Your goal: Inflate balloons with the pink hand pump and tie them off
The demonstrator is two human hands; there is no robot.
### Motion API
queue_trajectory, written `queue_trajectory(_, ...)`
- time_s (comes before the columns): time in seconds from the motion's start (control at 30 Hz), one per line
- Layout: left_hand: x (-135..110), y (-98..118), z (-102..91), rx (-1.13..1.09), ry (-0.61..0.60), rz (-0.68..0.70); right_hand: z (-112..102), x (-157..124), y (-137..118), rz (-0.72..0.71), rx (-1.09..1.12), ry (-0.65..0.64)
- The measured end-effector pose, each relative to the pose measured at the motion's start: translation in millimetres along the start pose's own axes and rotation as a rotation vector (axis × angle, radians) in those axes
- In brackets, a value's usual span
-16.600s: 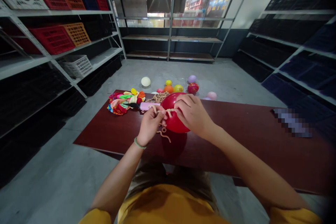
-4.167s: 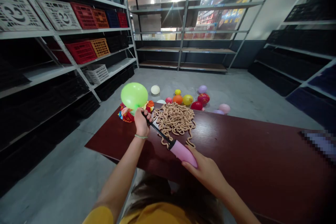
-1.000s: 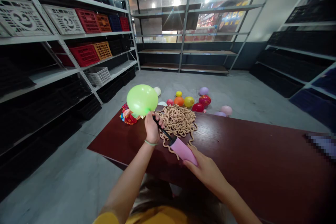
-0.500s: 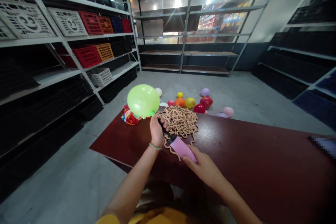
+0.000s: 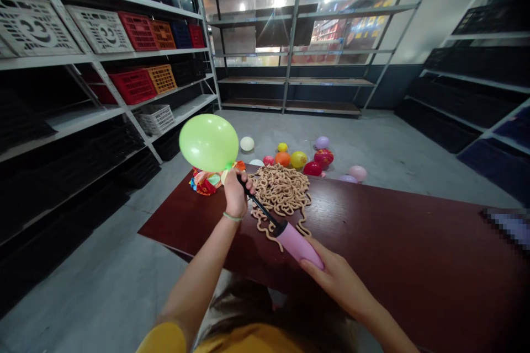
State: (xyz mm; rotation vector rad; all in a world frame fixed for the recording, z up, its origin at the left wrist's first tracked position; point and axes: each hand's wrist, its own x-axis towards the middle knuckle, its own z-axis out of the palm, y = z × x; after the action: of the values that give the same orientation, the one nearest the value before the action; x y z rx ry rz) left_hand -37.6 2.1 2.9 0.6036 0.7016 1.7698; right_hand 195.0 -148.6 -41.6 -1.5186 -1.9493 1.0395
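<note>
My left hand (image 5: 237, 194) is closed around the black nozzle end of a balloon pump, with the neck of a light green inflated balloon (image 5: 209, 143) at its fingers. My right hand (image 5: 331, 267) grips the pink barrel of the pump (image 5: 298, 245). A length of black rod shows between the two hands. Just beyond the pump lies a heap of tan rope (image 5: 281, 190), with loose strands trailing toward me. Behind my left hand, a pile of colourful flat balloons (image 5: 205, 181) rests at the table's far left edge, partly hidden by the green balloon.
The dark red table (image 5: 385, 237) runs off to the right, where a blurred flat object (image 5: 507, 226) lies. Several inflated balloons (image 5: 298, 159) sit on the floor beyond it. Shelves with crates (image 5: 134, 87) stand at left, and a metal rack (image 5: 290, 83) stands at the back.
My hands have moved apart, exposing a longer stretch of the pump's black rod. The green balloon has shifted left and up with my left hand; the pink barrel has moved right and toward me.
</note>
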Motion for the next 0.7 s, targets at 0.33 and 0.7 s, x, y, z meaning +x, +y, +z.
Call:
queue_trajectory(0.33, -22, -17, 1.6, 0.015, 0.038, -0.046, 14, 25, -10, 0.055, -0.045, 0.011)
queue_trajectory(0.7, -21, -29, -8.4, 0.075, -0.014, -0.06, 23, 28, -11, 0.031, -0.015, 0.013)
